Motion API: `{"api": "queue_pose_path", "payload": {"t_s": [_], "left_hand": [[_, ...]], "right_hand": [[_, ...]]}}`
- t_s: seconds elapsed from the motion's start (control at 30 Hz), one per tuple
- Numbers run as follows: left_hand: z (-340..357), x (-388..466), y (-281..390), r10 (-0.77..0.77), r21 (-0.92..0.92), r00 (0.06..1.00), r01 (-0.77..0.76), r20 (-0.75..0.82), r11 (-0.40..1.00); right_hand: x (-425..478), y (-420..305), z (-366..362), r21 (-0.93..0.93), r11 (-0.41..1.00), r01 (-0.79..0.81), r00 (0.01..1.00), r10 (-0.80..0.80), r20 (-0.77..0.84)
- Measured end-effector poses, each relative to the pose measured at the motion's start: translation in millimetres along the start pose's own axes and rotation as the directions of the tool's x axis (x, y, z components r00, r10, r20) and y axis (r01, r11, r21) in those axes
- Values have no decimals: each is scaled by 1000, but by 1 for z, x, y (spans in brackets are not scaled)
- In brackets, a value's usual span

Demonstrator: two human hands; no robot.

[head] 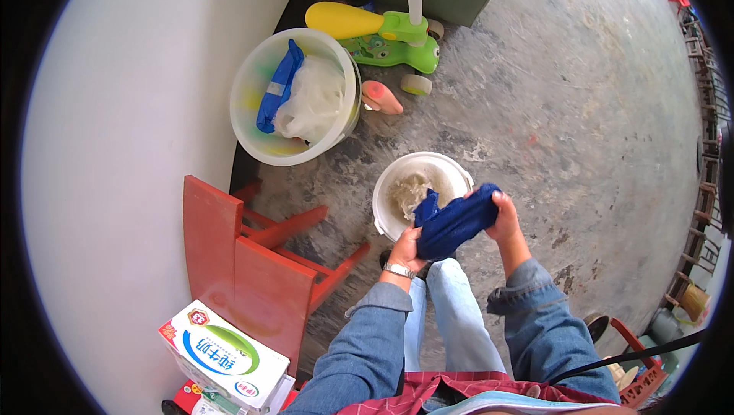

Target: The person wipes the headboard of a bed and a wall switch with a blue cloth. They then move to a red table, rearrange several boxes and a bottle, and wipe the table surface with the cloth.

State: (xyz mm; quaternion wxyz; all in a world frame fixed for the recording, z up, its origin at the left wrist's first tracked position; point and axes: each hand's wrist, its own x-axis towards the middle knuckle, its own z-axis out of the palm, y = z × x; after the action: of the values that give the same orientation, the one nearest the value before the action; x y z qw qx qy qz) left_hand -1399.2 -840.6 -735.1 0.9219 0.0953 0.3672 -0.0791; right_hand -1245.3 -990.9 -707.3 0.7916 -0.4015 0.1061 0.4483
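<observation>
A dark blue cloth (456, 228) is stretched between my two hands over the near right rim of a white bucket (385, 197). My left hand (406, 251), with a metal-band watch on the wrist, grips the cloth's lower left end. At the upper right end, my right hand (504, 217) is closed around the fabric. One loose corner of cloth hangs over the bucket's opening. Inside the bucket, murky water (412, 191) looks churned and frothy.
Beyond the bucket stand a larger translucent tub (243, 142) holding a plastic bag, a pink bottle (383, 98) and a green child's scooter (395, 50). To the left are a red wooden stool (269, 277) and a milk carton box (223, 352), beside a white wall (126, 128).
</observation>
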Motion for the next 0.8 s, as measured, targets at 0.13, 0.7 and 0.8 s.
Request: {"api": "queue_pose_path", "payload": {"t_s": [0.13, 0.7, 0.8], "left_hand": [[21, -10, -10, 5, -30, 993, -9, -117, 1000], [3, -29, -11, -29, -25, 990, 26, -136, 999], [-12, -18, 1, 197, 572, 964, -63, -176, 818]], "right_hand": [[36, 49, -22, 82, 987, -136, 977, 147, -152], [16, 109, -11, 371, 924, -95, 982, 148, -117], [33, 100, -5, 159, 936, -315, 891, 349, -290]]}}
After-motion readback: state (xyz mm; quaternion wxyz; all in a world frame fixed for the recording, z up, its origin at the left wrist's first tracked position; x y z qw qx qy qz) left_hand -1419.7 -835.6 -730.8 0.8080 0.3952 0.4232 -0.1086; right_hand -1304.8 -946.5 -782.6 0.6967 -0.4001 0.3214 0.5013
